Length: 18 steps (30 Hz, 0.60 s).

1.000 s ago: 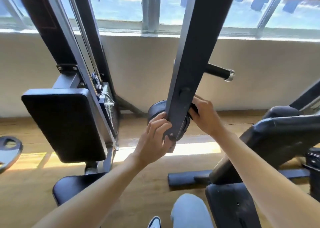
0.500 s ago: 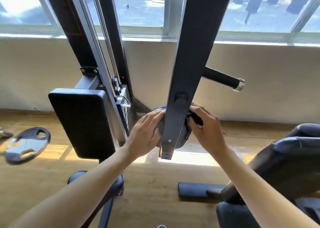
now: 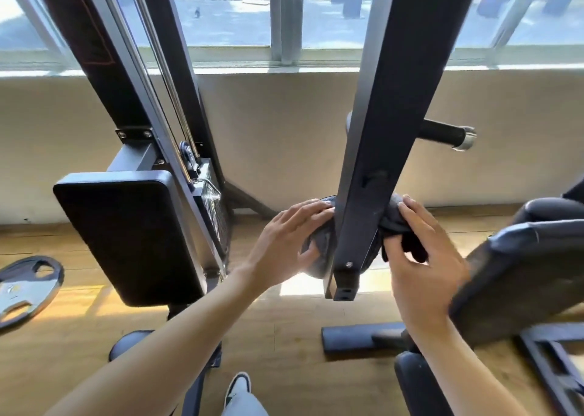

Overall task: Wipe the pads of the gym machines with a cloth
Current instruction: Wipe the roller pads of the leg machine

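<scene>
Below the window, right hand (image 3: 423,264) grips cloth (image 3: 399,229) against roller pad (image 3: 322,251).

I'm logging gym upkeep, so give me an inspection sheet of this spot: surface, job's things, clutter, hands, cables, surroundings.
Surface: wooden floor, sunlit patches.
Job's things: dark cloth on round roller pad behind slanted beam; flat back pad at left, untouched.
Clutter: weight plate lying on floor.
Hands: left hand has straight fingers on the roller pad; right hand holds the cloth in its grip.
Cables: steel cables run along left frame.
Surroundings: window, beige wall, padded bench at right.
</scene>
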Motion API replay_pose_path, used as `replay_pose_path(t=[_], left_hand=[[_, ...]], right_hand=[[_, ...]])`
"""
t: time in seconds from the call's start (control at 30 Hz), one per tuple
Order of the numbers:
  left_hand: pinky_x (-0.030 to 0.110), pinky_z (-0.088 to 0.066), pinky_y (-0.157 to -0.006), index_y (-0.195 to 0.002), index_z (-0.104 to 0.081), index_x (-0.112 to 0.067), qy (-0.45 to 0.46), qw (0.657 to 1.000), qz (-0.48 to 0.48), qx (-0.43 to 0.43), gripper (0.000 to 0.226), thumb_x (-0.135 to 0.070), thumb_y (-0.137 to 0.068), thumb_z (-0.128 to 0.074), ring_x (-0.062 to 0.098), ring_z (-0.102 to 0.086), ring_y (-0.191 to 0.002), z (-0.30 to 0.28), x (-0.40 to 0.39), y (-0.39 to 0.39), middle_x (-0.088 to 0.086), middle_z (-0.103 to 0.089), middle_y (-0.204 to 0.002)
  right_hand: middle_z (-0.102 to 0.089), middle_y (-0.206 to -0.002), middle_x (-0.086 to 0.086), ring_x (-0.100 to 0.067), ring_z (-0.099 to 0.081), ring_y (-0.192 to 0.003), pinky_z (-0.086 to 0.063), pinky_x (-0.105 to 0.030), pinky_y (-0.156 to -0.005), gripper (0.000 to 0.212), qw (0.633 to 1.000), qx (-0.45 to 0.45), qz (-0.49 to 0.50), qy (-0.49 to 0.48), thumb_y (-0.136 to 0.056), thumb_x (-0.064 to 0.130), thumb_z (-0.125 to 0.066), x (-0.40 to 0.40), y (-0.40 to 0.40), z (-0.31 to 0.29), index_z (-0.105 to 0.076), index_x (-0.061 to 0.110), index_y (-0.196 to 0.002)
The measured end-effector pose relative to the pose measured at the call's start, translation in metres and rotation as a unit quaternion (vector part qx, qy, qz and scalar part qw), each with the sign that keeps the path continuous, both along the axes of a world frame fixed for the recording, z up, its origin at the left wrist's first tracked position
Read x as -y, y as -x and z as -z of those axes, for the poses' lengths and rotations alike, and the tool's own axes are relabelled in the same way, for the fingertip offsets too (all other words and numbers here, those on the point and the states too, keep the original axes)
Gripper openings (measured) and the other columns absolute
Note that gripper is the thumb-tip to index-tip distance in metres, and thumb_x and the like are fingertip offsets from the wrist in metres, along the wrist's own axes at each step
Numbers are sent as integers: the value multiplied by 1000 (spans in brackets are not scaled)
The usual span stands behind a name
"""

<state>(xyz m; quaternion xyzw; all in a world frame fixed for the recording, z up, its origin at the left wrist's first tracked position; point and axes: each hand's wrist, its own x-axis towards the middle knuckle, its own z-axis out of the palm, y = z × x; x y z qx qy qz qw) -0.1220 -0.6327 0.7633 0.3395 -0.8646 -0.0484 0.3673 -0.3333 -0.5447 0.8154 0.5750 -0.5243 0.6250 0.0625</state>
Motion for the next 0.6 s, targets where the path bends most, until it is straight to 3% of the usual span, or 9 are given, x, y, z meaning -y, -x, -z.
replay_pose_path(t=[0.1, 0.3, 0.5, 0.6], left_hand=[[44, -50, -109, -141, -60, -16, -6, 999, 49, -16, 53, -17, -90, -73, 18, -50, -139, 2, 12, 1, 0, -57, -148], [40, -49, -109, -136, -64, -6, -3, 982, 170, -76, 55, -6, -81, -74, 21, -55, -134, 1, 37, -14, 5, -62, -143], [46, -47, -112, -140, -59, -1, -80, 957, 255, -113, 62, 2, -80, -70, 20, -49, -142, 1, 57, -36, 7, -58, -148], [47, -46, -112, -143, -54, 1, -118, 941, 294, -120, 64, 2, -81, -68, 21, -46, -145, 3, 61, -42, 8, -55, -151]], right_hand=[[-69, -123, -19, -22, -70, -112, -55, -26, -97, 22, 995, -67, 74, 27, -94, 0, -66, -30, -14, -2, -71, -5, -114], [-67, -120, -27, -26, -69, -110, -49, -21, -104, 18, 976, -159, 148, 30, -91, -2, -71, -38, -80, -8, -71, -12, -106], [-69, -120, -21, -28, -69, -113, -51, -25, -104, 18, 952, -178, 249, 14, -88, -9, -70, -15, -139, -7, -74, -4, -105], [-69, -123, -20, -28, -70, -115, -57, -34, -99, 20, 953, -181, 243, -6, -88, -8, -71, -3, -159, 5, -75, -2, -107]])
